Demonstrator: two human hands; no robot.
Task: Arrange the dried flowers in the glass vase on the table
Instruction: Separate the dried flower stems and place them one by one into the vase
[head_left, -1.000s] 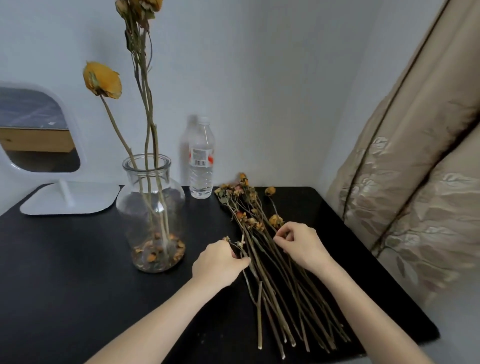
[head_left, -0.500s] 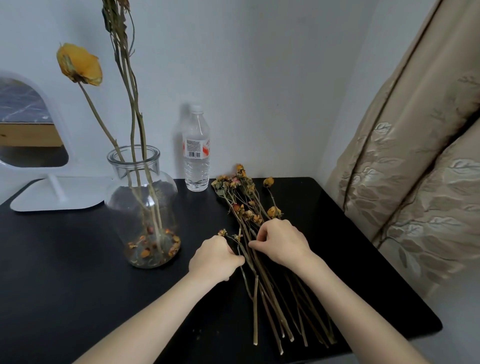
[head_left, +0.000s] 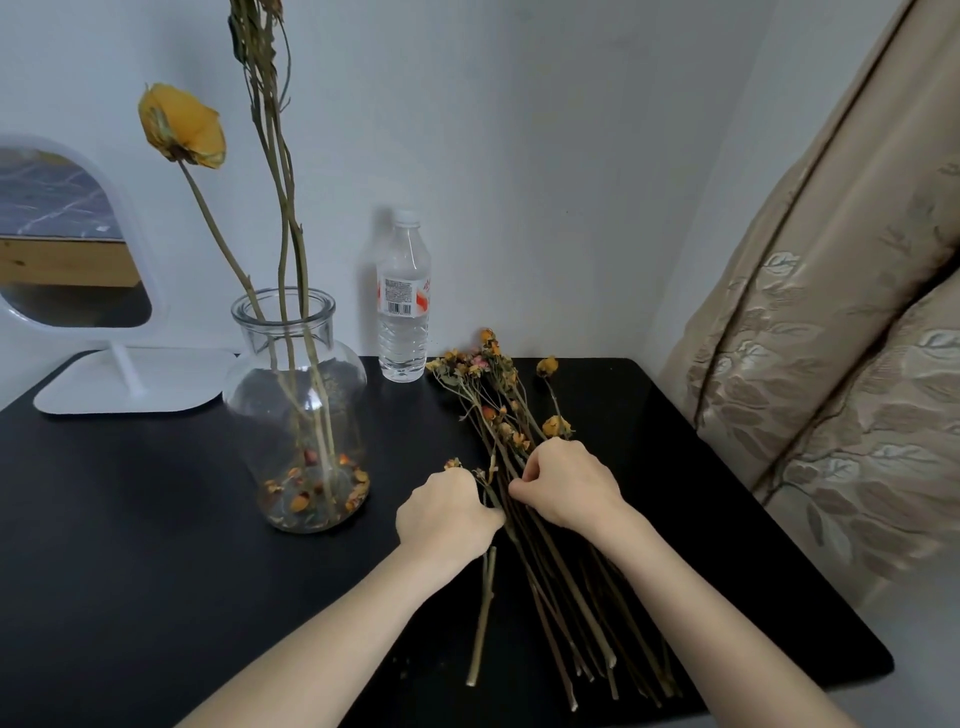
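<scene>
From the head view, a black tabletop (head_left: 130, 545) stands against a pale wall, and the dried flowers (head_left: 498, 410) lie on its right half as a loose bundle, with the small yellow and pink heads at the far end and the bare stem ends fanning toward the near edge. The right hand (head_left: 569, 486) rests on the middle of the bundle, knuckles up, its fingers (head_left: 535, 467) curled in and pinching some of the stems. The left hand (head_left: 447, 512) is just beside it at the bundle's left edge, closed into a loose fist round a loose stem (head_left: 482, 618) that runs out below the hand toward the near edge. A small bud shows just beyond the knuckles, and the fingertips themselves are hidden behind the back of the hand. Left of the hands, near but not touching, the glass vase (head_left: 296, 410) stands upright with a few tall stems leaning in it, one topped by a large yellow flower (head_left: 182, 127), and dry petals (head_left: 311, 491) strewn over its bottom. A plastic water bottle (head_left: 404, 306) stands at the far edge between the vase and the flower heads. A white-framed mirror (head_left: 78, 249) stands at the far left, and a beige patterned curtain (head_left: 831, 338) hangs at the right.
</scene>
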